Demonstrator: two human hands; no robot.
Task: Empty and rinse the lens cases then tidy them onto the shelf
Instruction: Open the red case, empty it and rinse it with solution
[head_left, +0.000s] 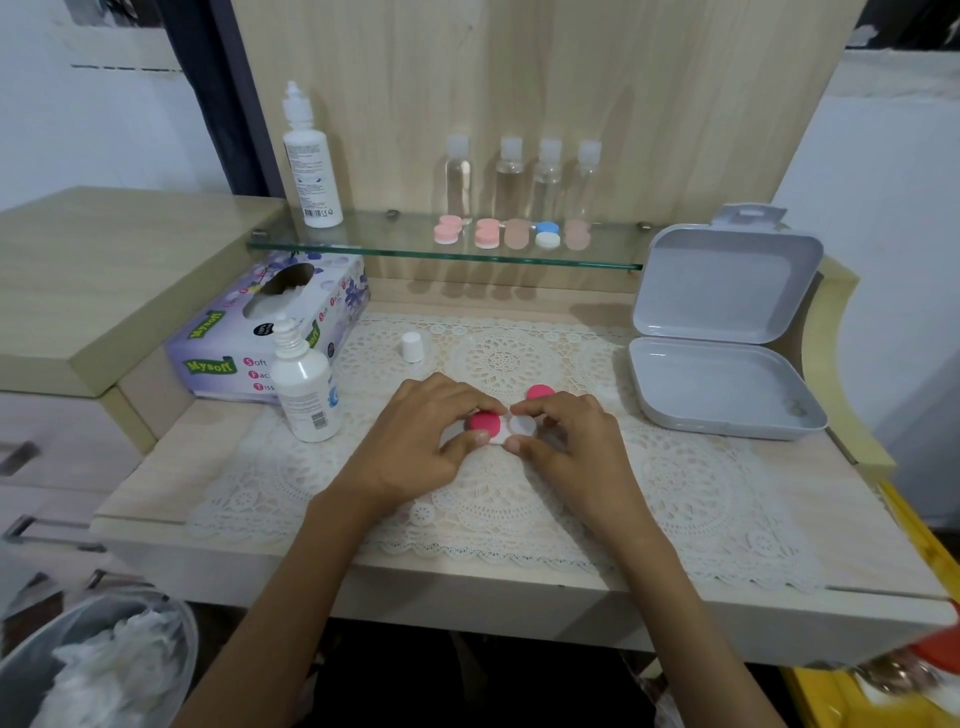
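Likely light, stiff plastic, the lens case sits pinched between left hand and right hand. Probably slippery wet; grip its rims.

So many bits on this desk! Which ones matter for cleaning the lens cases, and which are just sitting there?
In the job: lens case, held by left hand and right hand; loose pink cap; uncapped solution bottle; glass shelf; cases on the shelf.
Lying about: tissue box; grey open box; four clear bottles; lace mat.

Soft even light, edges bowed and blurred.
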